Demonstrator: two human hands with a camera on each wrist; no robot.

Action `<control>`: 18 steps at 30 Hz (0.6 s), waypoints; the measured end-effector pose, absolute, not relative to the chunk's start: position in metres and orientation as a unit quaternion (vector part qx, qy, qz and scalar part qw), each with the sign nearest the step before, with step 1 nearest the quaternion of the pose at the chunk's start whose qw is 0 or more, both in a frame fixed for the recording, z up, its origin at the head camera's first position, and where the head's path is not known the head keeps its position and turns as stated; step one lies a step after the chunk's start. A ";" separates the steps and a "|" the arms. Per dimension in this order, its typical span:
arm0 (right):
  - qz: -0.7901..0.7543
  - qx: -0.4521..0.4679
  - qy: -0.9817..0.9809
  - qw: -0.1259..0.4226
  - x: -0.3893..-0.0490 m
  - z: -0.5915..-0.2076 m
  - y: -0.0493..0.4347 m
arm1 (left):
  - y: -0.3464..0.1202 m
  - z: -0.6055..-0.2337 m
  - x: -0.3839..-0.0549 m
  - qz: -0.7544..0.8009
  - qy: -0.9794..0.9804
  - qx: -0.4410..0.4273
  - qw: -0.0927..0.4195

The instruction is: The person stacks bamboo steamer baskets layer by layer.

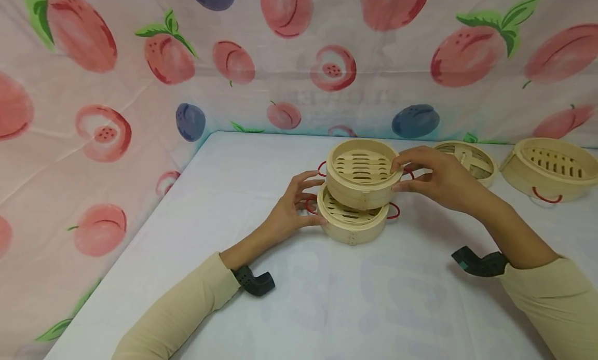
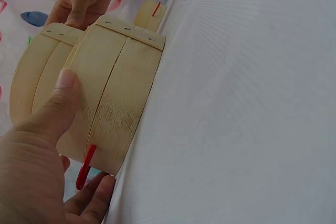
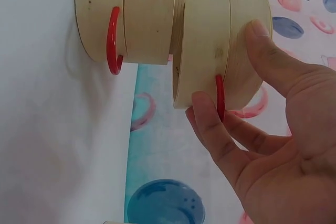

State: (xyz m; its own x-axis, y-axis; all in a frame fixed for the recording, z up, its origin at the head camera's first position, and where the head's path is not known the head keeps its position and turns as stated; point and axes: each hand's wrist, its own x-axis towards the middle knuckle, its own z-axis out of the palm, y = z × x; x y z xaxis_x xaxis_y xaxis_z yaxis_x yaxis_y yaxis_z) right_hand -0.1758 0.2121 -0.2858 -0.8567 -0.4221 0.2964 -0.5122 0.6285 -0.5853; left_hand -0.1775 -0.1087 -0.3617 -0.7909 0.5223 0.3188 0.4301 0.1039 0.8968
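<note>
Near the back of the table, two round bamboo steamer baskets stand one above the other. The upper steamer basket (image 1: 362, 189) has a slatted floor and red side handles. It sits off-centre over the lower steamer basket (image 1: 352, 234), whose slats show in front; whether its weight rests there I cannot tell. My right hand (image 1: 444, 178) pinches the upper basket's right side, with the thumb and fingers about the red handle (image 3: 220, 98). Around the lower basket's left side, my left hand (image 1: 291, 209) holds on, thumb (image 2: 60, 95) against the wall and fingers by its handle (image 2: 85, 167).
Behind my right hand lies a round bamboo lid (image 1: 486, 168) with crossing strips. Farther right stands a larger bamboo steamer basket (image 1: 537, 173) with a red handle. A fruit-print cloth (image 1: 280, 74) hangs behind the white table (image 1: 261, 313) and along its left side.
</note>
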 end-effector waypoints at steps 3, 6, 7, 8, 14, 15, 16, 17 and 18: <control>0.344 0.277 -0.895 0.068 -0.175 -0.286 0.211 | -0.110 -0.369 -0.182 0.588 0.744 0.317 0.035; 0.340 0.285 -0.894 0.069 -0.173 -0.286 0.210 | -0.110 -0.370 -0.183 0.587 0.744 0.318 0.030; 0.337 0.286 -0.894 0.069 -0.173 -0.285 0.209 | -0.110 -0.370 -0.183 0.587 0.744 0.319 0.028; 0.336 0.285 -0.895 0.069 -0.173 -0.285 0.209 | -0.110 -0.370 -0.183 0.586 0.744 0.319 0.028; 0.335 0.281 -0.898 0.057 -0.171 -0.284 0.209 | -0.111 -0.369 -0.182 0.582 0.749 0.314 0.033; 0.334 0.280 -0.898 0.054 -0.171 -0.283 0.208 | -0.111 -0.369 -0.182 0.582 0.750 0.313 0.033; 0.334 0.278 -0.899 0.050 -0.170 -0.283 0.208 | -0.111 -0.369 -0.182 0.582 0.751 0.312 0.034; 0.334 0.275 -0.900 0.047 -0.170 -0.282 0.208 | -0.111 -0.369 -0.182 0.581 0.752 0.310 0.034; 0.335 0.273 -0.901 0.043 -0.169 -0.282 0.207 | -0.110 -0.368 -0.181 0.579 0.754 0.308 0.034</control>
State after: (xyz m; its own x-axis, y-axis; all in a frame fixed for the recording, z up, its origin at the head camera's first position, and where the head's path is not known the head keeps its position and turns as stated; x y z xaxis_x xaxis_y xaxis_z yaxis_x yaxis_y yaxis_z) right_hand -0.1692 0.2074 -0.2816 -0.8473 -0.4631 0.2600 -0.5206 0.6270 -0.5795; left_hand -0.1812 -0.1103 -0.3679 -0.8079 0.5036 0.3062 0.4254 0.1386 0.8943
